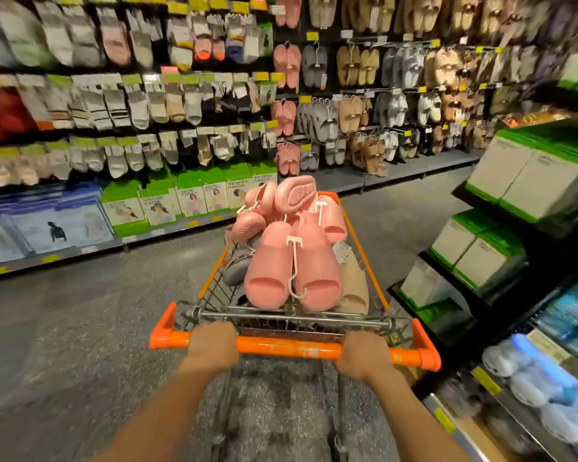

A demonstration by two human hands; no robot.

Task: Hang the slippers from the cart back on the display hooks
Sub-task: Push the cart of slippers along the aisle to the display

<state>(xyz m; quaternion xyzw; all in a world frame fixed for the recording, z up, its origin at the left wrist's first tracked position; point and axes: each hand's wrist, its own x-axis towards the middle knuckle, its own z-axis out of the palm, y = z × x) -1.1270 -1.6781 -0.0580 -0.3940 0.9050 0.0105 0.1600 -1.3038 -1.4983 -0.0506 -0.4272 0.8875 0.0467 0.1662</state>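
Note:
A wire shopping cart with an orange handle bar (287, 349) stands in the aisle in front of me. It is heaped with pink slippers (292, 265) on white plastic hangers; a grey pair (237, 266) and a beige pair (356, 288) lie underneath. My left hand (211, 346) grips the left part of the handle bar. My right hand (364, 355) grips its right part. Ahead, past the cart, the display wall (347, 105) carries hooks with hanging pink, grey, beige and white slippers.
Socks hang on the wall at left (121, 101), with green boxes (194, 195) on the low shelf below. A dark shelf unit with green-and-white boxes (528, 181) stands close on the right. Grey floor (97, 311) stretches left of the cart.

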